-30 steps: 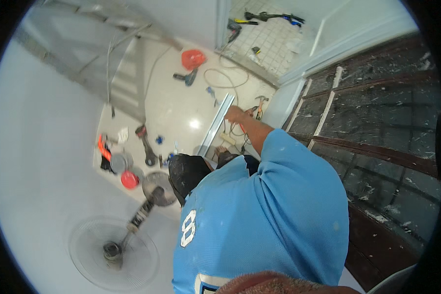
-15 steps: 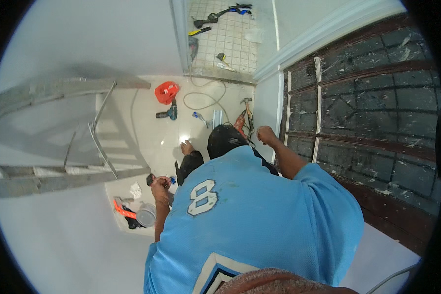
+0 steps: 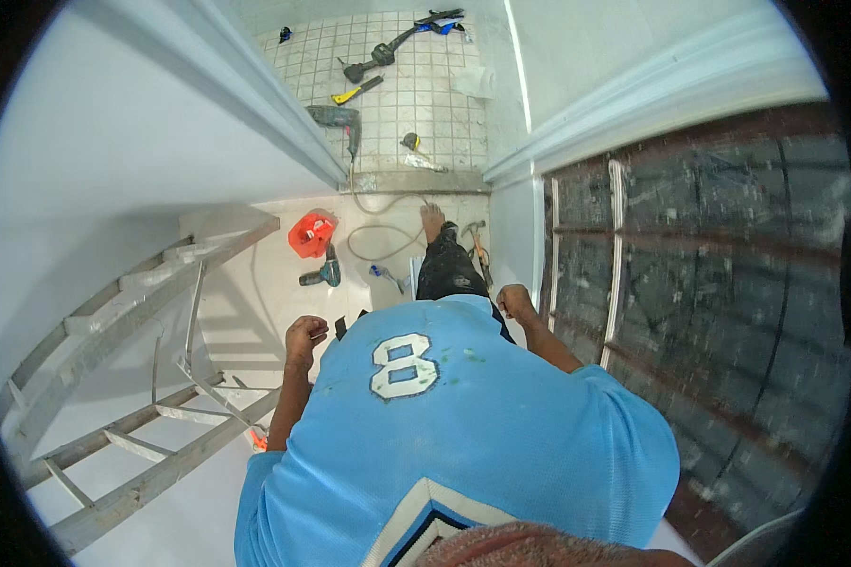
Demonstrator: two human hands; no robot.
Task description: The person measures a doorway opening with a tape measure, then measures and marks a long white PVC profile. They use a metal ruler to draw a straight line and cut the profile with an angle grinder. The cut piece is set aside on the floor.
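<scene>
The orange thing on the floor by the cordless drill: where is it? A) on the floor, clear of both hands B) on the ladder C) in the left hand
A: the orange thing lies on the floor beside the drill, beyond both closed hands.

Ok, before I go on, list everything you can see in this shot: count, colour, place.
ladder: one, grey metal, left, leaning over the pale floor
case: one, orange, on the floor ahead
cordless drill: one, teal and black, beside the orange case
cable: one, grey, looped on the floor by the doorway
hammer: one, wooden handle, by the right wall
power drill: one, green-grey, on the tiled floor beyond the doorway
tape measure: one, yellow, on the tiles
left hand: closed in a fist, seemingly empty, at the hip
right hand: fist, seemingly empty, near the right wall
</scene>
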